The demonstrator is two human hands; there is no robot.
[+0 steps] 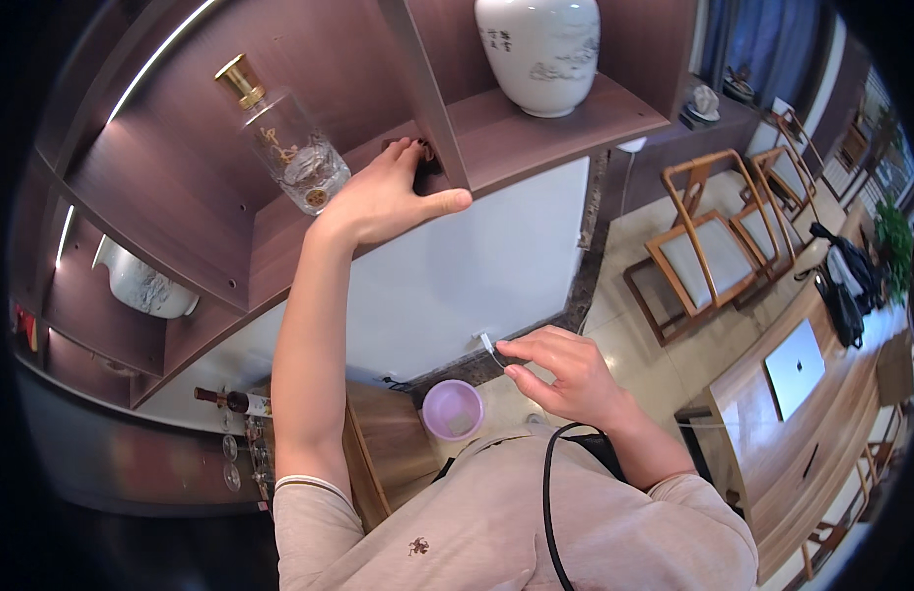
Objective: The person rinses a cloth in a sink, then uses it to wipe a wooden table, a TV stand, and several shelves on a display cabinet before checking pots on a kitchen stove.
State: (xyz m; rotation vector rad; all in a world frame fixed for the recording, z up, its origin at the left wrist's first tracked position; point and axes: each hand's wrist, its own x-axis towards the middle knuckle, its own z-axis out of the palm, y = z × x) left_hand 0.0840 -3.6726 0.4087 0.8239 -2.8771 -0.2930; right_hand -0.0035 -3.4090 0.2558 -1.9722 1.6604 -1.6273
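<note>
My left hand reaches into a wooden shelf compartment, thumb spread wide and fingers stretched forward. Its fingertips lie at a small dark reddish-brown object, mostly hidden behind them; whether they grip it I cannot tell. Beside the wrist stands a clear glass bottle with a gold cap. Lower down, in front of my body, my right hand is closed in a pinch on a small dark piece with a white end; its exact kind is unclear.
A white painted vase stands in the adjoining compartment, and another white pot sits lower left. A purple bin is on the floor. Wooden chairs and a table with a laptop are on the right.
</note>
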